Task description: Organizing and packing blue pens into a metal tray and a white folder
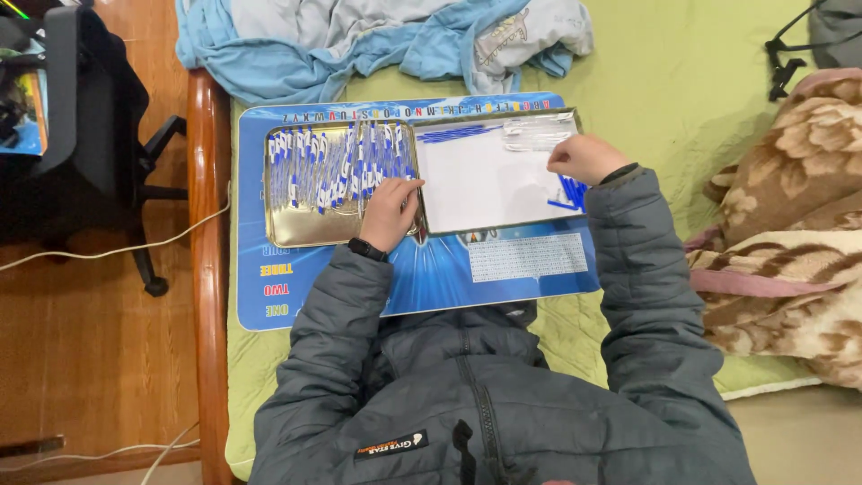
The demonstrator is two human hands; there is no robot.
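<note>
While the left hand (392, 208) rests with curled fingers on the seam between the two trays, its fingertips touch the nearest of the small blue-and-white plastic pieces (337, 171) heaped in the shallow gold-coloured metal tray (283, 229); whether it actually pinches one I cannot tell. That tray keeps the loose pieces corralled within easy reach. Just beside it, touching along one edge, lies the white-lined rectangular tray lid (476, 184), where a row of blue pieces (453, 134) lies along the far edge and another small cluster of blue pieces (572, 192) lies near the right wrist. The right hand (582, 157) is loosely clenched at the lid's far right corner, thumb and fingers closed on a clear plastic packet (537, 133) lying there. Both trays sit on a blue printed learning board (449, 278), which serves as a firm worktop over the soft green bedsheet (682, 81). Crumpled light-blue clothing (359, 40) lies beyond, a brown floral blanket (790, 233) to the right.
</note>
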